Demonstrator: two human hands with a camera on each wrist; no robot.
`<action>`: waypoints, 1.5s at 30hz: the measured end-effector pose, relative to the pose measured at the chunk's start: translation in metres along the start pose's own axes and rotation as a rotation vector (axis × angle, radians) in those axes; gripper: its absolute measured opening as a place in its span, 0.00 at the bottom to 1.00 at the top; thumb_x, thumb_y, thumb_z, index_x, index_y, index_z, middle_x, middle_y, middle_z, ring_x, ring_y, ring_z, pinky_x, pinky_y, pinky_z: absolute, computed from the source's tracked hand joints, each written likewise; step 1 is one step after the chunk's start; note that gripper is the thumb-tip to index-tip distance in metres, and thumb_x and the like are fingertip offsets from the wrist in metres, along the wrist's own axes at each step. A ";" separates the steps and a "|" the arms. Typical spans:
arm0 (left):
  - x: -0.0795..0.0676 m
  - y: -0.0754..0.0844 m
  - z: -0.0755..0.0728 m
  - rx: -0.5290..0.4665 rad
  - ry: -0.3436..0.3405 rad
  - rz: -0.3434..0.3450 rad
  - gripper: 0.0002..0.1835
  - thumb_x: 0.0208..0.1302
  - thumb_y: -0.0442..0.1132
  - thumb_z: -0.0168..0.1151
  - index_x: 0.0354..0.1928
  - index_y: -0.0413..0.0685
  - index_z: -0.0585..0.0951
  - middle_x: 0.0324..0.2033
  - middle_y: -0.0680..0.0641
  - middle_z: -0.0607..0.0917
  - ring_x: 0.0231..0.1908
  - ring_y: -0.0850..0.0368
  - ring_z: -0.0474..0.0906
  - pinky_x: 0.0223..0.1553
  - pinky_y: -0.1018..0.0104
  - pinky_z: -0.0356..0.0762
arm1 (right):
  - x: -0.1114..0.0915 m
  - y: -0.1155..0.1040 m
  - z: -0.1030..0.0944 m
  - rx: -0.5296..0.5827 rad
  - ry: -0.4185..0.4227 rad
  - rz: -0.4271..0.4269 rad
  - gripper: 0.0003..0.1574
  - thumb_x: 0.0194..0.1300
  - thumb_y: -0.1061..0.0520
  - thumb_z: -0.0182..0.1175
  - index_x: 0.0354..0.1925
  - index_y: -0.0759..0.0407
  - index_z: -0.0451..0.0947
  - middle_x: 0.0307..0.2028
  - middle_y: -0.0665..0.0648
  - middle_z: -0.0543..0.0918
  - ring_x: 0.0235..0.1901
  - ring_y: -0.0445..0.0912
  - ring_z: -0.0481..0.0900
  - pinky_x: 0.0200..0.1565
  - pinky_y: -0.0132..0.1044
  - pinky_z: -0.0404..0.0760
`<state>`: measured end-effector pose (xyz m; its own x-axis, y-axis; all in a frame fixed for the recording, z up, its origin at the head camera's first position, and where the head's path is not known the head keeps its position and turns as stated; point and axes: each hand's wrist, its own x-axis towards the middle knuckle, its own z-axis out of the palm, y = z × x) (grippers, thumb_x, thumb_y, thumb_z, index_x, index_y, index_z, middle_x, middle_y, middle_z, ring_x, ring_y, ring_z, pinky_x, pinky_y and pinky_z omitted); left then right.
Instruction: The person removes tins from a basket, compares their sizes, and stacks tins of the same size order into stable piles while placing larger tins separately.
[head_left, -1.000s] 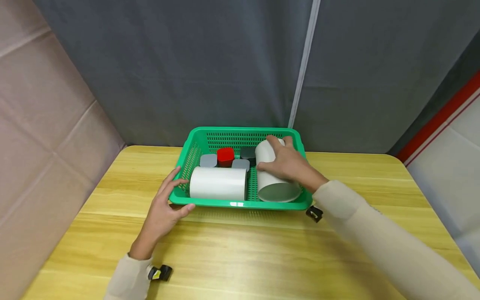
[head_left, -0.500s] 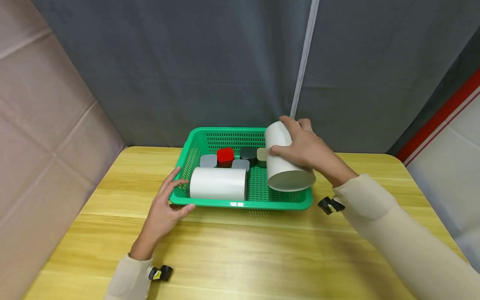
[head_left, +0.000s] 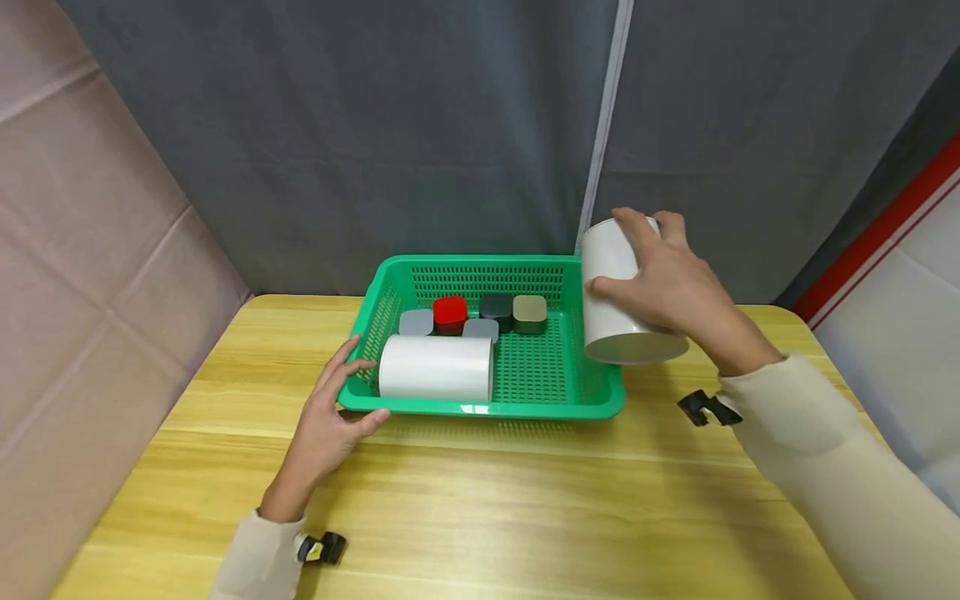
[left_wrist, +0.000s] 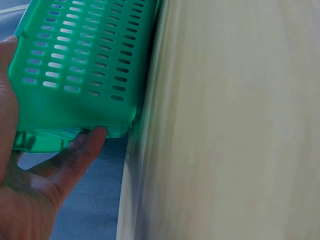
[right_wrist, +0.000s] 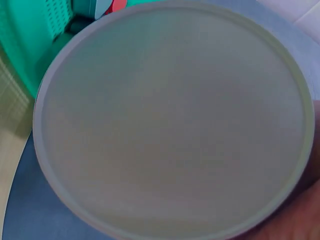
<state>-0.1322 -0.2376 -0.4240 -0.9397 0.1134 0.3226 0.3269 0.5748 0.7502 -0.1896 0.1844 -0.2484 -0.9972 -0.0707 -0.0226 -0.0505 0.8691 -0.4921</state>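
In the head view my right hand (head_left: 667, 279) grips a white cylindrical canister (head_left: 611, 275), thumb on its near-left side and fingers over the far end. The canister is tilted and overlaps the right rim of the green basket (head_left: 547, 410). Its round, flat end (right_wrist: 175, 125) with a raised edge fills most of the right wrist view. At the basket's front-left corner, my left hand (head_left: 322, 429) holds the rim, with the thumb along the front. In the left wrist view, its fingers (left_wrist: 82, 157) touch the green plastic. A second white canister (head_left: 437, 368) lies on its side inside the basket.
Several small rounded-square blocks sit in the basket: a red block (head_left: 450, 312), a black block (head_left: 496, 308), an olive block (head_left: 529, 312) and two grey blocks. The wooden table (head_left: 480, 500) ends at a grey curtain (head_left: 375, 150) behind the basket.
My right hand has lifted the canister from the basket's right part and carried it up and right past the rim, uncovering the olive block. The left hand has stayed put.
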 end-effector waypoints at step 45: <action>0.000 -0.002 0.002 -0.019 0.000 0.001 0.33 0.55 0.33 0.81 0.63 0.48 0.79 0.82 0.53 0.58 0.81 0.38 0.52 0.71 0.28 0.60 | 0.042 0.112 0.091 -0.159 0.620 -0.090 0.49 0.67 0.48 0.68 0.80 0.42 0.58 0.80 0.65 0.49 0.69 0.75 0.60 0.39 0.79 0.78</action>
<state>-0.1337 -0.2373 -0.4268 -0.9392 0.1139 0.3240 0.3301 0.5594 0.7603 -0.2324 0.2345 -0.3838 -0.8326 0.1081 0.5432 -0.0954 0.9381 -0.3330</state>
